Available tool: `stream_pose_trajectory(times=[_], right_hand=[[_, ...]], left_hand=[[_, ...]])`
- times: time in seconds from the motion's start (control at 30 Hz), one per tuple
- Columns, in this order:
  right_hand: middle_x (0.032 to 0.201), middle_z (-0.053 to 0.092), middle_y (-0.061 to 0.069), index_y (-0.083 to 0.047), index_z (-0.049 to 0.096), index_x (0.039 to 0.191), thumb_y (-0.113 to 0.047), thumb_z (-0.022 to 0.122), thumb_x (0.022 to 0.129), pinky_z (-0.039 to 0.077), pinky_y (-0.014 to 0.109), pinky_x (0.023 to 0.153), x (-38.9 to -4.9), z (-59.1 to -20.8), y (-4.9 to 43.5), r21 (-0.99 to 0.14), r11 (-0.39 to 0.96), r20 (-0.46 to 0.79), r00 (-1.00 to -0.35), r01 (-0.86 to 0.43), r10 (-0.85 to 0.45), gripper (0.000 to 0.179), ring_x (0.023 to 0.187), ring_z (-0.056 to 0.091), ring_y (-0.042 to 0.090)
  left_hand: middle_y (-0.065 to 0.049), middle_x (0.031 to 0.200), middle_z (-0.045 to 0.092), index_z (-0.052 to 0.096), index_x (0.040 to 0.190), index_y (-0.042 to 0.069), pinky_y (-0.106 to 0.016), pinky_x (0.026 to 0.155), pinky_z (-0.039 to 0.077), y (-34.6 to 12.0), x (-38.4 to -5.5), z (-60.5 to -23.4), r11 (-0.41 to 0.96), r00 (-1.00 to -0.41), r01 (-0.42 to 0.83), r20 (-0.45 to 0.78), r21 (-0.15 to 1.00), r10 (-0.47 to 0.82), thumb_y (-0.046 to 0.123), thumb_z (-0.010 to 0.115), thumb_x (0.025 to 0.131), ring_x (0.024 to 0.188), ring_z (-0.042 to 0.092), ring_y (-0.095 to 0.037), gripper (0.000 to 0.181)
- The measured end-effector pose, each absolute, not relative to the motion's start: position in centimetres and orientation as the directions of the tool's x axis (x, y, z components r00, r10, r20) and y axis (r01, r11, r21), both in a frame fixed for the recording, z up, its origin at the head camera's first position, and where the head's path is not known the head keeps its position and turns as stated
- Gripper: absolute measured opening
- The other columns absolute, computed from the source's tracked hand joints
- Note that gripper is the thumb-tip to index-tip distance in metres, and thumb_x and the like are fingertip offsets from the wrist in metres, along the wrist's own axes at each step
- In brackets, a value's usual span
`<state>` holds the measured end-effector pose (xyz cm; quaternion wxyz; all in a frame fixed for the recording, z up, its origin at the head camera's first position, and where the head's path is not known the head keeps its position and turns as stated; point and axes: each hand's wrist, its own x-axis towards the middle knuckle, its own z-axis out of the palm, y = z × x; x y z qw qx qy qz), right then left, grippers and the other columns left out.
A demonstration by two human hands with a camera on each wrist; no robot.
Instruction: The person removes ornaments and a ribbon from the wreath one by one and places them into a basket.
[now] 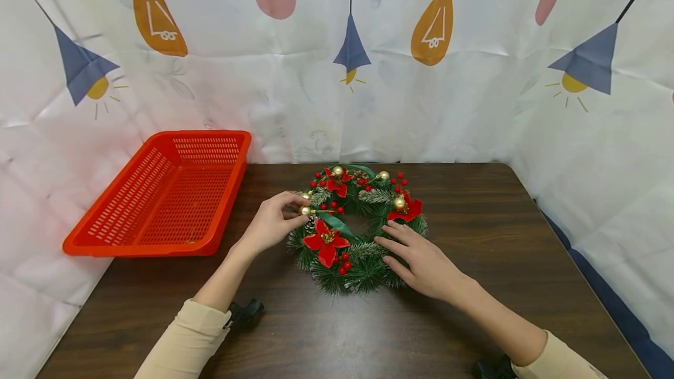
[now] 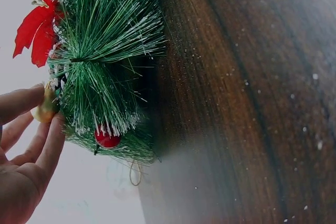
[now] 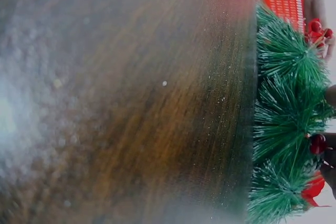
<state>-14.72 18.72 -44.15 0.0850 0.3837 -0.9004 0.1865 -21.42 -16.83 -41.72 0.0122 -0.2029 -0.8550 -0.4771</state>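
A green Christmas wreath (image 1: 350,279) lies flat on the table, trimmed with red poinsettias (image 1: 322,241), red berries, pine cones and gold balls. At its left side my left hand (image 1: 272,219) pinches a gold ball (image 2: 46,109) between thumb and fingertips, as the left wrist view shows. My right hand (image 1: 423,259) rests on the wreath's right side with its fingers spread, just below the right-hand poinsettia (image 1: 413,210). Beneath that hand part of the greenery is hidden. A red berry (image 3: 317,144) shows by its fingers in the right wrist view.
A red plastic basket (image 1: 152,250) with slotted walls stands at the table's left back, with a small gold item in it. The dark wooden table (image 1: 500,227) backs onto a white curtain (image 1: 295,92) printed with lamps and bulbs. A gold loop (image 2: 135,174) hangs below the greenery.
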Motion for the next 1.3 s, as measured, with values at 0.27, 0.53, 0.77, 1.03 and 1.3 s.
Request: stream_pose_trajectory(times=[0.27, 0.53, 0.77, 1.03, 1.3], right_hand=[[0.153, 0.048, 0.019, -0.009, 0.059, 0.146, -0.029, 0.062, 0.104, 0.037, 0.053, 0.114, -14.8, -44.0, 18.7, -0.272, 0.638, 0.291, -0.693, -0.721, -0.659, 0.047, 0.147, 0.037, 0.034], [0.153, 0.048, 0.019, -0.008, 0.059, 0.146, -0.03, 0.062, 0.104, 0.035, 0.053, 0.115, -14.8, -44.0, 18.8, -0.282, 0.639, 0.281, -0.699, -0.715, -0.658, 0.047, 0.148, 0.036, 0.034], [0.153, 0.048, 0.019, -0.008, 0.059, 0.146, -0.029, 0.062, 0.105, 0.036, 0.054, 0.114, -14.9, -44.0, 18.7, -0.295, 0.64, 0.273, -0.705, -0.709, -0.655, 0.046, 0.148, 0.035, 0.034], [0.153, 0.048, 0.019, -0.008, 0.059, 0.146, -0.029, 0.062, 0.104, 0.036, 0.053, 0.114, -14.9, -44.1, 18.7, -0.29, 0.641, 0.275, -0.703, -0.711, -0.655, 0.047, 0.148, 0.036, 0.033], [0.153, 0.048, 0.019, -0.007, 0.059, 0.145, -0.029, 0.062, 0.104, 0.035, 0.054, 0.115, -14.8, -43.9, 18.6, -0.297, 0.636, 0.276, -0.702, -0.712, -0.657, 0.047, 0.147, 0.036, 0.034]], left_hand=[[-0.012, 0.116, 0.067, 0.073, 0.117, 0.002, -0.042, 0.087, 0.059, -16.7, -21.4, -41.4, 0.445, -0.914, 0.366, 0.226, 0.817, 0.337, 0.003, 0.078, 0.091, 0.1, 0.068, -0.027, 0.026], [-0.009, 0.114, 0.068, 0.073, 0.117, 0.004, -0.045, 0.087, 0.059, -16.4, -21.0, -40.6, 0.442, -0.904, 0.395, 0.254, 0.806, 0.344, 0.004, 0.078, 0.091, 0.098, 0.068, -0.025, 0.026], [-0.005, 0.112, 0.067, 0.073, 0.118, 0.004, -0.039, 0.086, 0.059, -15.9, -20.7, -39.9, 0.454, -0.898, 0.412, 0.268, 0.79, 0.349, 0.004, 0.078, 0.091, 0.097, 0.067, -0.025, 0.027], [-0.005, 0.112, 0.067, 0.073, 0.118, 0.004, -0.04, 0.086, 0.059, -15.5, -20.7, -39.4, 0.462, -0.892, 0.43, 0.287, 0.776, 0.348, 0.003, 0.077, 0.092, 0.096, 0.067, -0.025, 0.027], [-0.004, 0.112, 0.067, 0.072, 0.119, 0.004, -0.038, 0.084, 0.059, -15.2, -21.1, -39.4, 0.493, -0.894, 0.432, 0.288, 0.755, 0.343, 0.004, 0.077, 0.092, 0.095, 0.067, -0.023, 0.027]])
